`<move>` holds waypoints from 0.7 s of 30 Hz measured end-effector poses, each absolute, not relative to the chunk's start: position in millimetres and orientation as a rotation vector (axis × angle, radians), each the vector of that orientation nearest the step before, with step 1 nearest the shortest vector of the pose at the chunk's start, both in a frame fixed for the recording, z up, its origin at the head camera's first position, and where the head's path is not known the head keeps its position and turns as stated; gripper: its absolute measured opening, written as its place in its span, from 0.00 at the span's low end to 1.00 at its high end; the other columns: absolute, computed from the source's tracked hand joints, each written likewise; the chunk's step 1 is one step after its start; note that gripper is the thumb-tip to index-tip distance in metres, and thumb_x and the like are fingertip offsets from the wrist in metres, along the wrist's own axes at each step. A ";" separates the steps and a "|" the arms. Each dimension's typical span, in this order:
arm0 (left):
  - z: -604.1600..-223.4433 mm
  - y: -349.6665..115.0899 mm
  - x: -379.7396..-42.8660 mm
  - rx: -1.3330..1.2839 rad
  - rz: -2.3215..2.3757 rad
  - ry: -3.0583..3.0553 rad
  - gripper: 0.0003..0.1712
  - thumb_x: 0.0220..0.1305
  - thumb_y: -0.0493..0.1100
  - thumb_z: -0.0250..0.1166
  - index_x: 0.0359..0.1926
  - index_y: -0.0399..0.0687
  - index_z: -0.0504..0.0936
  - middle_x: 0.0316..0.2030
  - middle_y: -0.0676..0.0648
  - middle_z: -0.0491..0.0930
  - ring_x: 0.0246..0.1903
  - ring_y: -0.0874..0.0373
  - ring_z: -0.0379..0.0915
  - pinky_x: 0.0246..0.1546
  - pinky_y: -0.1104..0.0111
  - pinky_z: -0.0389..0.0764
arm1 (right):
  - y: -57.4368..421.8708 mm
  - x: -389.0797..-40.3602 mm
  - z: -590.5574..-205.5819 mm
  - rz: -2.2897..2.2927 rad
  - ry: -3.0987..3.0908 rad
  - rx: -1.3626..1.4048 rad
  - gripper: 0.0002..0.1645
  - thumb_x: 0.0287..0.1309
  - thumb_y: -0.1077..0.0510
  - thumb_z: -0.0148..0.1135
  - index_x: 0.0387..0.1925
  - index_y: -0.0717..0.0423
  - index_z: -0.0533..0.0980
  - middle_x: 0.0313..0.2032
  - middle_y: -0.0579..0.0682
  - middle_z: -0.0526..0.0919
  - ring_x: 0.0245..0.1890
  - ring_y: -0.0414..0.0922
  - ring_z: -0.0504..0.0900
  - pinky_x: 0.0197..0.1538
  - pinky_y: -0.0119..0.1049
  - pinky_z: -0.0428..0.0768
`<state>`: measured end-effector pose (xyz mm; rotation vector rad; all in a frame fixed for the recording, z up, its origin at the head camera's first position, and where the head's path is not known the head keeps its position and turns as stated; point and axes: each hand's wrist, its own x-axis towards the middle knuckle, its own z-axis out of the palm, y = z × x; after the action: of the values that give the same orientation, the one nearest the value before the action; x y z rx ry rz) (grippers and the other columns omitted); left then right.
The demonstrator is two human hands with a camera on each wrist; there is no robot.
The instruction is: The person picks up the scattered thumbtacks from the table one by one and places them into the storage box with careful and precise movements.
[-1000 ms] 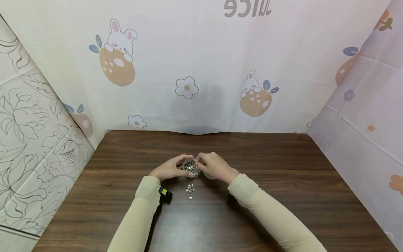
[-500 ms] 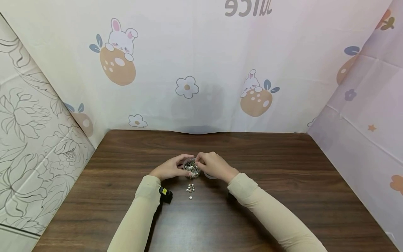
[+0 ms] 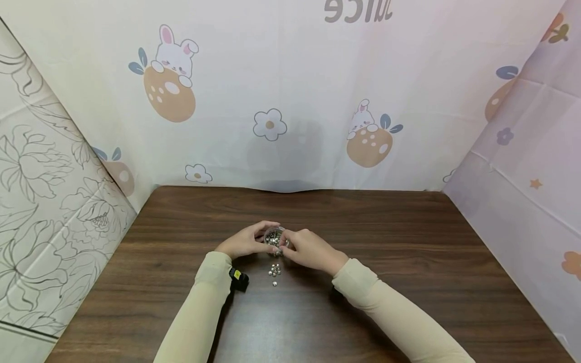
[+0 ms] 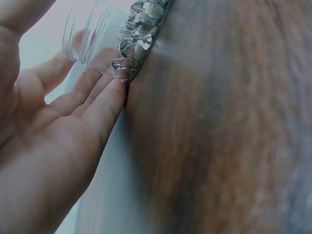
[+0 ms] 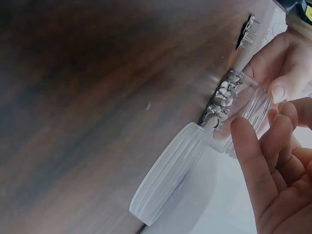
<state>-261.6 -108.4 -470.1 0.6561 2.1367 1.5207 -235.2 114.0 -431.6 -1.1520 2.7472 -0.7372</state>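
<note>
A small clear jar (image 5: pixel 254 108) with a threaded neck stands on the table, its bottom covered with silver thumbtacks (image 5: pixel 223 101). My left hand (image 3: pixel 246 243) grips the jar from the left, thumb on the near side and fingers round the back. At the mouth is my right hand (image 3: pixel 313 249), its thumb and index finger bent at the right rim and over the opening. I cannot tell whether those fingertips pinch a thumbtack. Just in front of the jar lie several loose thumbtacks (image 3: pixel 275 270), points up in the right wrist view, with a single thumbtack (image 3: pixel 274 284) nearer to me.
A clear screw lid (image 5: pixel 168 174) lies beside the jar, under the right hand and hidden in the head view. The brown wooden table (image 3: pixel 399 232) extends to a printed curtain (image 3: pixel 308 91) at the back. A black wrist device (image 3: pixel 239 280) sits under the left cuff.
The right hand has shifted slightly towards me, from the rim's right side to lower over the mouth, and now covers the lid. The left hand and jar have stayed in place.
</note>
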 end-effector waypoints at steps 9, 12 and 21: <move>-468.9 -109.3 -260.7 0.674 1.514 2.145 0.41 0.55 0.48 0.69 0.68 0.54 0.61 0.64 0.51 0.62 0.61 0.56 0.59 0.62 0.51 0.65 | 111.5 -225.0 -433.1 -0.663 2.748 -1.305 0.03 0.61 0.58 0.56 0.34 0.50 0.76 0.17 0.38 0.74 0.13 0.30 0.64 0.18 0.24 0.68; -469.5 -109.4 -261.2 0.674 1.510 2.157 0.41 0.55 0.47 0.69 0.68 0.54 0.61 0.66 0.51 0.60 0.63 0.56 0.56 0.64 0.51 0.63 | 109.3 -222.4 -435.7 -0.639 2.709 -1.332 0.03 0.60 0.59 0.56 0.33 0.51 0.76 0.21 0.38 0.76 0.16 0.29 0.67 0.21 0.22 0.69; -451.0 -108.1 -252.5 0.705 1.536 2.090 0.38 0.58 0.41 0.67 0.67 0.53 0.61 0.66 0.40 0.59 0.63 0.46 0.56 0.63 0.47 0.63 | 101.2 -219.3 -440.4 -0.603 2.687 -1.274 0.06 0.59 0.61 0.58 0.29 0.52 0.80 0.26 0.40 0.81 0.20 0.28 0.71 0.25 0.23 0.75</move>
<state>-252.5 -108.1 -451.0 0.7050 2.0903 1.5356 -219.3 101.2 -440.4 -1.2738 2.6869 -0.6030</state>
